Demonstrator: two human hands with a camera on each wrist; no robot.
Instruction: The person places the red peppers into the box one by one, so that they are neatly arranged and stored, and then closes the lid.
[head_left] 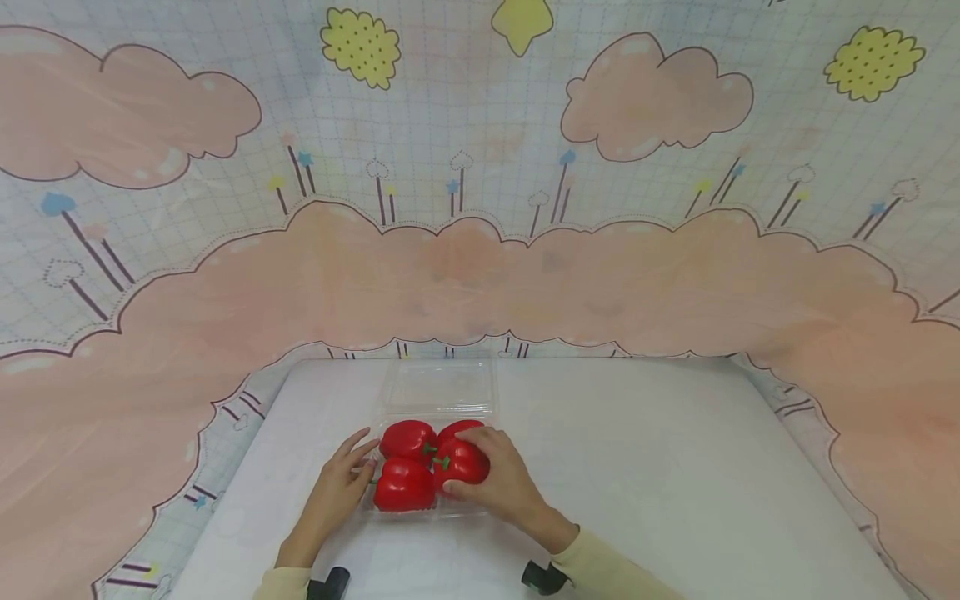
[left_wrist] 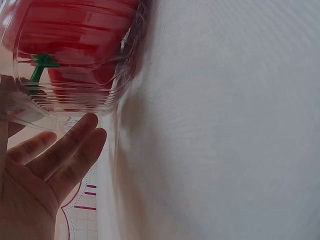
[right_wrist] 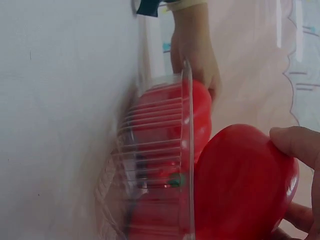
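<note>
My right hand (head_left: 510, 479) grips a red bell pepper (head_left: 461, 461), thumb on one side and fingers on the other. In the right wrist view this pepper (right_wrist: 245, 185) sits higher than the rim of a clear plastic clamshell box (right_wrist: 187, 150). Three more red peppers lie in the box: one at the front left (head_left: 405, 485), one at the back left (head_left: 407, 438), and one at the back right (head_left: 459, 428), partly hidden. My left hand (head_left: 339, 483) is at the box's left side, with straight, spread fingers (left_wrist: 75, 155) against the ribbed plastic wall (left_wrist: 80, 102).
The box's clear lid (head_left: 440, 387) lies folded back, away from me. Everything stands on a white tabletop (head_left: 637, 467). A cloud-patterned cloth (head_left: 480, 283) hangs behind the table and down both sides. Dark straps (head_left: 543, 577) show at the wrists.
</note>
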